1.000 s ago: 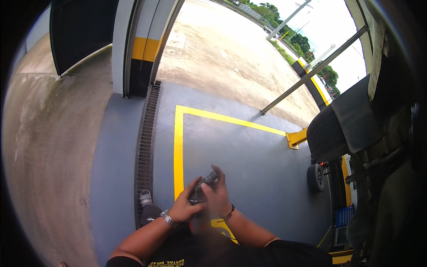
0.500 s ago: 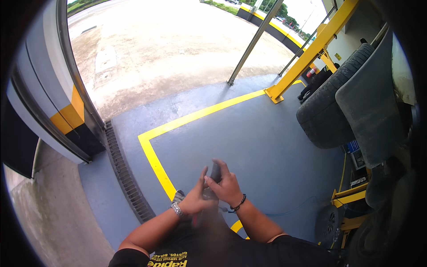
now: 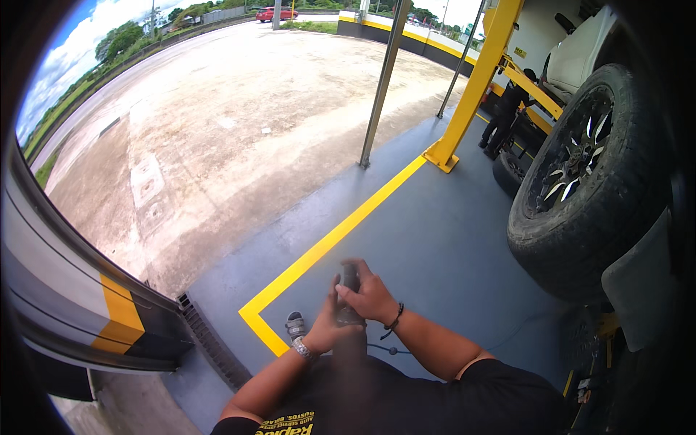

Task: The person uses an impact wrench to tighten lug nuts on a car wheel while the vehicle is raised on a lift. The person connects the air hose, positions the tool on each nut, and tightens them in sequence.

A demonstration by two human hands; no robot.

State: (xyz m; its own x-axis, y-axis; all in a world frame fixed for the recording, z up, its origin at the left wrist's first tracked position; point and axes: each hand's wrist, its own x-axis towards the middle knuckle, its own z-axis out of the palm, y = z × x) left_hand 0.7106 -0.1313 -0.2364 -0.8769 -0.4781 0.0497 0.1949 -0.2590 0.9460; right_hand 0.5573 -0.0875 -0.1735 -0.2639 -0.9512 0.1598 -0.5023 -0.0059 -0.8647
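In front of my body, both hands are wrapped around a dark, roughly cylindrical tool [image 3: 349, 277] held upright. My left hand [image 3: 328, 330] closes on its lower part, with the thumb pointing up along it. My right hand [image 3: 372, 296] grips the upper part from the other side, its index finger curled over the top. The palms and the haze at the lower picture hide the tool's lower end, so its exact kind does not show. A thin hose [image 3: 406, 353] with a small dark fitting runs past my right wrist.
To the right hangs a big wheel [image 3: 533, 243] on a raised vehicle, a mudflap [image 3: 638, 279] below it. A yellow lift post [image 3: 464, 109] stands ahead. Beyond, a co-worker [image 3: 507, 109] stands by another wheel [image 3: 507, 176]. A drain grate [image 3: 210, 341] lies left of my shoe [image 3: 295, 325].
My view has swung up and to the right, bringing the wheel's rim and the co-worker more fully into sight. Both hands keep their grip on the tool.
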